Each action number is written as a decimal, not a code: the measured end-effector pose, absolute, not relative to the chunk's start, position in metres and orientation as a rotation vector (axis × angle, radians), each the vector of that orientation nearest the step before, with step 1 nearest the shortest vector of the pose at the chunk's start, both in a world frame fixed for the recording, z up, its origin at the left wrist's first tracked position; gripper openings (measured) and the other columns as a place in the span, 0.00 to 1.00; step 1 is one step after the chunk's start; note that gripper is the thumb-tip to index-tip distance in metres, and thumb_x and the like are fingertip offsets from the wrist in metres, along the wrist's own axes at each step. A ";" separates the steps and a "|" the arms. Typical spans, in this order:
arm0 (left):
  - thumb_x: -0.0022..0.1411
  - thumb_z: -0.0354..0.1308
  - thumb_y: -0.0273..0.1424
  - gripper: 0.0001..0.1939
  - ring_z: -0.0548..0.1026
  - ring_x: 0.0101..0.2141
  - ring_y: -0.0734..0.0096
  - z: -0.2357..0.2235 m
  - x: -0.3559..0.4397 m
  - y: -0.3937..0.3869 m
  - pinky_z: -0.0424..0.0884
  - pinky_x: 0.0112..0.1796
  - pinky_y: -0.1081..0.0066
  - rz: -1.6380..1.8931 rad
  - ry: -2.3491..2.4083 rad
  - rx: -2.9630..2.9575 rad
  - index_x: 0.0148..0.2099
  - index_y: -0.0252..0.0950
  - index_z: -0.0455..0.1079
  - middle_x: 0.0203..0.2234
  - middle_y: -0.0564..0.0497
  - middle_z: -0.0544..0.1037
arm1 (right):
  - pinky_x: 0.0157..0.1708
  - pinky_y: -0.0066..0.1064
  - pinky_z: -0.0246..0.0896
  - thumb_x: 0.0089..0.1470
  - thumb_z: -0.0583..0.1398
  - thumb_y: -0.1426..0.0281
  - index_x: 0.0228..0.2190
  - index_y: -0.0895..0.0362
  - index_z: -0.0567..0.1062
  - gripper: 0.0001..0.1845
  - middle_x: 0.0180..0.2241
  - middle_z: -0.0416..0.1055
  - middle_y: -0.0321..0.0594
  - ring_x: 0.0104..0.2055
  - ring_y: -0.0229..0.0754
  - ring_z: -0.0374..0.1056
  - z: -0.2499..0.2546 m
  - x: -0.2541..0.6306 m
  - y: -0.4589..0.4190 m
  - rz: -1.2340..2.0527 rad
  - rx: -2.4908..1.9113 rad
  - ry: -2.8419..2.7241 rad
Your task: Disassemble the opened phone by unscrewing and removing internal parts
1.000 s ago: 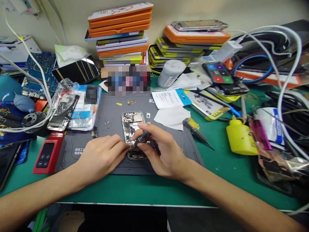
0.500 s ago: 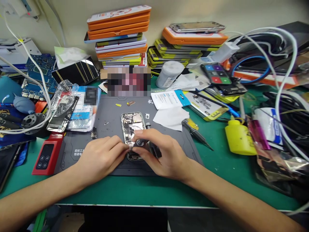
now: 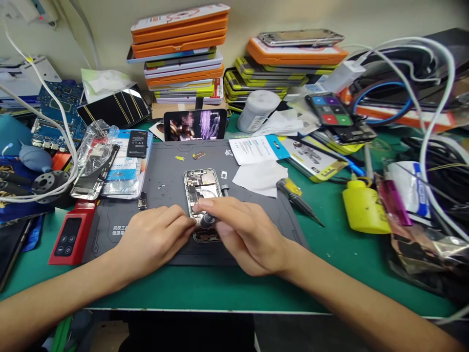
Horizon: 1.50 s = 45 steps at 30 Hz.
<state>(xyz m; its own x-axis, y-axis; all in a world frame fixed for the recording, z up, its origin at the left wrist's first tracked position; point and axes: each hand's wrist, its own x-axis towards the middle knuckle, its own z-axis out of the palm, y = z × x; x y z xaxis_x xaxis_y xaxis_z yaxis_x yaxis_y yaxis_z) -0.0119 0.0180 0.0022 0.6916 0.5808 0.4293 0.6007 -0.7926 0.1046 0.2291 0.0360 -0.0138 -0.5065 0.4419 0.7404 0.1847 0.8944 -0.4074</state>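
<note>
An opened smartphone (image 3: 205, 180) lies on the dark grey mat, its metal parts and circuit board exposed. My left hand (image 3: 154, 239) is closed, with its fingertips pressed against the phone's lower left edge. Over the lower part of the phone, my right hand (image 3: 252, 232) has its fingers around a dark screwdriver (image 3: 208, 220), seen nearly end-on. Its tip is hidden from me. Beside the phone's upper right lies a small SIM tray (image 3: 223, 174). A small dark part (image 3: 142, 200) sits left of the phone.
A propped phone (image 3: 195, 125) plays video behind the mat (image 3: 164, 161). Stacked orange and yellow boxes (image 3: 179, 36) stand at the back. A red device (image 3: 66, 237) lies left; a tweezer-like tool (image 3: 298, 200), yellow bottle (image 3: 364, 205) and white cables (image 3: 434, 117) are right.
My right thumb and index finger have shifted around the screwdriver, whose visible end sits slightly further left. My left hand and the opened phone stay almost in place.
</note>
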 end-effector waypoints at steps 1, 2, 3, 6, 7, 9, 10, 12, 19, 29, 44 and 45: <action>0.83 0.48 0.32 0.15 0.83 0.31 0.67 0.002 -0.012 0.018 0.73 0.30 0.67 -0.695 -1.004 -2.861 0.47 0.36 0.74 0.39 0.49 0.85 | 0.48 0.35 0.82 0.64 0.51 0.82 0.71 0.55 0.61 0.36 0.55 0.80 0.49 0.54 0.44 0.80 -0.014 0.229 0.036 0.350 -0.449 -2.108; 0.83 0.48 0.32 0.15 0.83 0.32 0.68 0.003 -0.012 0.018 0.73 0.31 0.68 -0.692 -1.011 -2.877 0.48 0.36 0.75 0.39 0.49 0.86 | 0.49 0.35 0.82 0.65 0.51 0.81 0.72 0.56 0.61 0.36 0.55 0.80 0.50 0.55 0.44 0.80 -0.014 0.229 0.036 0.349 -0.451 -2.107; 0.83 0.48 0.33 0.14 0.84 0.33 0.68 0.002 -0.012 0.018 0.74 0.32 0.68 -0.695 -1.018 -2.892 0.48 0.36 0.75 0.39 0.50 0.86 | 0.48 0.36 0.82 0.67 0.53 0.79 0.72 0.56 0.60 0.34 0.55 0.80 0.50 0.54 0.46 0.80 -0.014 0.229 0.036 0.335 -0.459 -2.102; 0.83 0.49 0.33 0.14 0.85 0.35 0.68 0.002 -0.012 0.019 0.75 0.34 0.69 -0.728 -1.037 -2.920 0.48 0.36 0.75 0.39 0.50 0.86 | 0.43 0.36 0.83 0.68 0.61 0.75 0.72 0.56 0.60 0.35 0.53 0.82 0.51 0.48 0.47 0.81 -0.016 0.227 0.036 0.306 -0.485 -2.075; 0.83 0.49 0.33 0.14 0.84 0.34 0.68 0.001 -0.012 0.019 0.74 0.34 0.69 -0.739 -1.041 -2.921 0.47 0.36 0.75 0.38 0.50 0.86 | 0.41 0.35 0.82 0.68 0.62 0.76 0.72 0.56 0.59 0.36 0.52 0.83 0.50 0.46 0.46 0.81 -0.016 0.226 0.035 0.319 -0.486 -2.066; 0.83 0.50 0.33 0.14 0.83 0.33 0.68 0.001 -0.012 0.020 0.74 0.33 0.68 -0.747 -1.046 -2.919 0.46 0.37 0.75 0.37 0.51 0.85 | 0.39 0.34 0.82 0.68 0.61 0.79 0.72 0.55 0.59 0.37 0.51 0.83 0.49 0.43 0.45 0.81 -0.018 0.225 0.035 0.366 -0.484 -2.048; 0.83 0.50 0.33 0.13 0.83 0.32 0.68 0.002 -0.012 0.020 0.73 0.32 0.68 -0.743 -1.049 -2.922 0.46 0.37 0.75 0.36 0.51 0.85 | 0.40 0.34 0.82 0.68 0.61 0.80 0.73 0.55 0.59 0.37 0.51 0.83 0.49 0.44 0.44 0.81 -0.019 0.225 0.034 0.389 -0.483 -2.030; 0.82 0.52 0.33 0.12 0.82 0.31 0.68 0.002 -0.013 0.021 0.73 0.32 0.68 -0.728 -1.054 -2.935 0.47 0.37 0.75 0.36 0.52 0.85 | 0.42 0.35 0.82 0.68 0.60 0.82 0.73 0.54 0.58 0.38 0.53 0.81 0.51 0.46 0.45 0.81 -0.021 0.225 0.034 0.419 -0.476 -1.976; 0.83 0.51 0.32 0.12 0.82 0.32 0.68 0.004 -0.014 0.021 0.72 0.33 0.69 -0.754 -1.028 -2.942 0.47 0.36 0.75 0.37 0.51 0.85 | 0.52 0.38 0.82 0.68 0.61 0.81 0.73 0.55 0.58 0.37 0.56 0.80 0.53 0.54 0.46 0.80 -0.024 0.224 0.033 0.491 -0.446 -1.948; 0.81 0.53 0.30 0.10 0.82 0.33 0.68 0.003 -0.012 0.020 0.71 0.33 0.69 -0.720 -1.063 -2.955 0.46 0.37 0.74 0.38 0.51 0.84 | 0.48 0.38 0.84 0.68 0.61 0.82 0.73 0.53 0.56 0.39 0.53 0.79 0.50 0.49 0.44 0.81 -0.025 0.223 0.033 0.430 -0.421 -1.883; 0.81 0.52 0.30 0.10 0.82 0.33 0.71 0.004 -0.013 0.020 0.73 0.34 0.71 -0.684 -1.006 -2.943 0.48 0.37 0.75 0.39 0.51 0.85 | 0.47 0.38 0.83 0.69 0.59 0.81 0.72 0.53 0.57 0.36 0.48 0.78 0.47 0.47 0.44 0.80 -0.024 0.222 0.034 0.438 -0.428 -1.852; 0.82 0.52 0.30 0.10 0.82 0.34 0.70 0.004 -0.014 0.020 0.73 0.34 0.71 -0.685 -0.994 -2.940 0.49 0.37 0.75 0.39 0.50 0.85 | 0.47 0.38 0.83 0.69 0.59 0.81 0.72 0.53 0.57 0.37 0.49 0.78 0.47 0.47 0.44 0.80 -0.024 0.222 0.034 0.434 -0.427 -1.854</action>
